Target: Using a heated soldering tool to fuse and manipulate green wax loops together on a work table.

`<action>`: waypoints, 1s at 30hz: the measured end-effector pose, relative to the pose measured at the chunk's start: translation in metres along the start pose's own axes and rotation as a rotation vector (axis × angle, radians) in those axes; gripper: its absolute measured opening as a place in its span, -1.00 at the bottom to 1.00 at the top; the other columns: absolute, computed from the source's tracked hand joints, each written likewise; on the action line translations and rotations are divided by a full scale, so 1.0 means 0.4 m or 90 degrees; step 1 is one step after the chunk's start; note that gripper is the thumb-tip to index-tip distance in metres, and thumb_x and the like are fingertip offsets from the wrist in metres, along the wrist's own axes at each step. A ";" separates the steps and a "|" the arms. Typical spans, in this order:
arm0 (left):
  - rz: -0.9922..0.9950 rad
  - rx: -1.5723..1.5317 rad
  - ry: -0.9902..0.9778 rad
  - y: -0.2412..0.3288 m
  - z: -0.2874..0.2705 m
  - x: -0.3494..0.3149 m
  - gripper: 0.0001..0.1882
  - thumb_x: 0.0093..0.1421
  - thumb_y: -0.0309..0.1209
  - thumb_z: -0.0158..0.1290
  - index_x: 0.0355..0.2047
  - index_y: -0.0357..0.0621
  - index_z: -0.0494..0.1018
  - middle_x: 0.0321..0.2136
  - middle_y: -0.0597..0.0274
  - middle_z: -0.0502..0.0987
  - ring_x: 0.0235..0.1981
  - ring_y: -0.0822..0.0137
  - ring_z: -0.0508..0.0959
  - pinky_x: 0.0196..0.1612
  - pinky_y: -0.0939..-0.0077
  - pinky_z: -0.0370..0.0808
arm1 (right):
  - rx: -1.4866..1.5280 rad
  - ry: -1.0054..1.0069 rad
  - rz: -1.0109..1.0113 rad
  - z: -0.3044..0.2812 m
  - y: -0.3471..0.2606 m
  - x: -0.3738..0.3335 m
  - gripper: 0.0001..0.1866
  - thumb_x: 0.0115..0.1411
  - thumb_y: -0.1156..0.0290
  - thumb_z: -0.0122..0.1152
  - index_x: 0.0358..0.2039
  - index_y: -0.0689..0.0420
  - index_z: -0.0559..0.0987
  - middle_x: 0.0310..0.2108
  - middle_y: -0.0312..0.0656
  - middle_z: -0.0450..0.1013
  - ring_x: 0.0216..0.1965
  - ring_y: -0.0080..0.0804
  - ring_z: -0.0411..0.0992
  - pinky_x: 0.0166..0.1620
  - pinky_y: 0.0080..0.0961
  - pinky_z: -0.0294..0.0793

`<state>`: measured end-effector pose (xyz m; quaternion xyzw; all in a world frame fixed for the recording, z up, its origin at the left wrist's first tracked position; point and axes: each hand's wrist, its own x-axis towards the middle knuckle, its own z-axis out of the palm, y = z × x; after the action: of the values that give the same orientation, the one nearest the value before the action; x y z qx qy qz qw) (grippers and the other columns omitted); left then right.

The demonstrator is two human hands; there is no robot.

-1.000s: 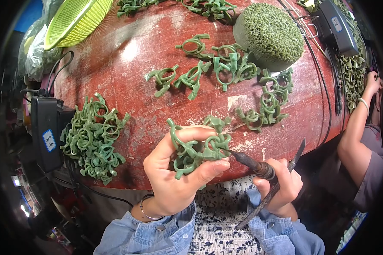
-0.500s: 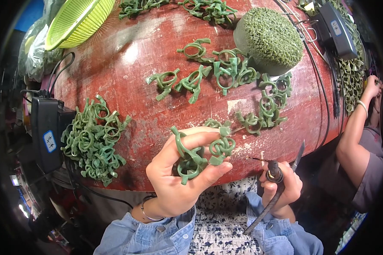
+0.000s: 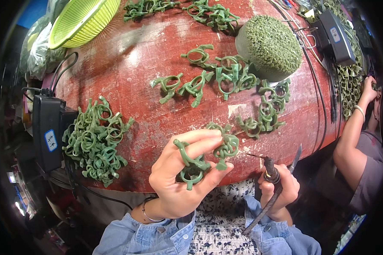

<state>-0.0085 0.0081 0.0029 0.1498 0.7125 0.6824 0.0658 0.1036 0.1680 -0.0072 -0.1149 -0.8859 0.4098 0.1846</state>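
Observation:
Several green ring-shaped wax pieces (image 3: 192, 166) are in my left hand (image 3: 170, 187), some against the palm and curled fingers. A joined cluster of green rings (image 3: 226, 146) stands at its fingertips, above the thumb. My right hand (image 3: 285, 191) grips a hot wax pen (image 3: 271, 173) with a thin needle tip and a dark braided cord. A pointed knife blade (image 3: 297, 157) also sticks up from that hand. The pen's tip points left toward the cluster, with a small gap between them.
On the red worn table (image 3: 140, 140) lie a heap of green rings (image 3: 95, 142) at left and several ring clusters (image 3: 227, 76) ahead. A round block with a rough green top (image 3: 274, 46), a yellow-green basket (image 3: 83, 21), black boxes (image 3: 47, 131) and cables stand around. Another person's arm (image 3: 354, 144) is at right.
My left fingers have turned the ring cluster a little, and it sits slightly farther right. The pen in my right hand has shifted slightly. The whole view has moved a little.

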 end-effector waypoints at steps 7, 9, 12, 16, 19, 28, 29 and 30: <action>0.009 0.024 -0.009 0.007 -0.002 0.003 -0.63 -0.18 -0.61 0.21 -0.27 -0.28 0.47 -0.25 0.01 0.46 -0.26 0.31 0.47 -0.40 0.61 0.52 | -0.051 -0.017 -0.012 -0.004 -0.018 0.013 -0.60 -0.05 0.14 0.25 -0.43 0.26 0.46 -0.71 -0.22 0.35 -0.74 -0.43 0.34 -0.66 -0.62 0.29; 0.008 0.028 -0.023 0.007 -0.004 0.002 -0.62 -0.17 -0.63 0.20 -0.25 -0.26 0.46 -0.23 0.02 0.44 -0.26 0.34 0.47 -0.39 0.63 0.53 | -0.085 -0.035 -0.014 -0.005 -0.021 0.013 -0.59 -0.08 0.14 0.28 -0.41 0.24 0.46 -0.71 -0.23 0.35 -0.75 -0.41 0.33 -0.66 -0.61 0.29; 0.000 0.015 -0.035 0.005 -0.005 0.000 -0.61 -0.17 -0.65 0.18 -0.24 -0.25 0.46 -0.20 0.03 0.42 -0.26 0.37 0.47 -0.37 0.65 0.53 | -0.101 -0.039 -0.020 -0.003 -0.021 0.014 -0.59 -0.11 0.15 0.31 -0.41 0.23 0.47 -0.72 -0.24 0.34 -0.75 -0.42 0.33 -0.67 -0.61 0.28; -0.014 -0.009 -0.039 0.001 -0.003 -0.005 -0.61 -0.16 -0.66 0.17 -0.23 -0.25 0.45 -0.18 0.03 0.40 -0.25 0.39 0.47 -0.37 0.66 0.53 | -0.106 -0.049 -0.011 -0.006 -0.025 0.014 -0.58 -0.13 0.16 0.33 -0.40 0.23 0.47 -0.73 -0.25 0.33 -0.76 -0.43 0.33 -0.68 -0.61 0.27; -0.005 -0.010 -0.048 -0.004 -0.004 -0.002 -0.60 -0.16 -0.66 0.16 -0.22 -0.25 0.45 -0.17 0.03 0.40 -0.26 0.39 0.48 -0.36 0.66 0.53 | -0.111 -0.047 -0.014 -0.003 -0.023 0.016 -0.58 -0.14 0.15 0.34 -0.40 0.22 0.47 -0.73 -0.25 0.32 -0.76 -0.43 0.32 -0.68 -0.61 0.27; 0.021 0.034 -0.076 -0.007 -0.009 0.001 -0.61 -0.15 -0.66 0.15 -0.23 -0.29 0.38 -0.17 -0.01 0.35 -0.33 0.33 0.51 -0.35 0.63 0.49 | -0.139 -0.052 -0.017 -0.002 -0.023 0.018 -0.58 -0.14 0.13 0.33 -0.41 0.20 0.47 -0.74 -0.26 0.32 -0.77 -0.42 0.32 -0.68 -0.60 0.26; 0.022 0.036 -0.080 -0.008 -0.010 0.001 -0.61 -0.14 -0.66 0.14 -0.23 -0.30 0.38 -0.16 -0.02 0.35 -0.33 0.32 0.52 -0.35 0.62 0.50 | -0.135 -0.048 -0.015 -0.001 -0.022 0.017 -0.57 -0.14 0.12 0.33 -0.41 0.20 0.47 -0.73 -0.26 0.32 -0.77 -0.42 0.32 -0.68 -0.60 0.26; 0.022 0.037 -0.084 -0.008 -0.011 0.001 -0.62 -0.14 -0.66 0.14 -0.23 -0.31 0.37 -0.16 -0.02 0.35 -0.33 0.31 0.52 -0.36 0.62 0.50 | -0.130 -0.045 -0.013 0.000 -0.022 0.017 -0.57 -0.14 0.11 0.32 -0.41 0.20 0.47 -0.73 -0.26 0.32 -0.77 -0.41 0.31 -0.69 -0.60 0.26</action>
<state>-0.0105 0.0041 -0.0001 0.2089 0.7235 0.6509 0.0963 0.0970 0.1648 0.0012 -0.1094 -0.9302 0.3188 0.1450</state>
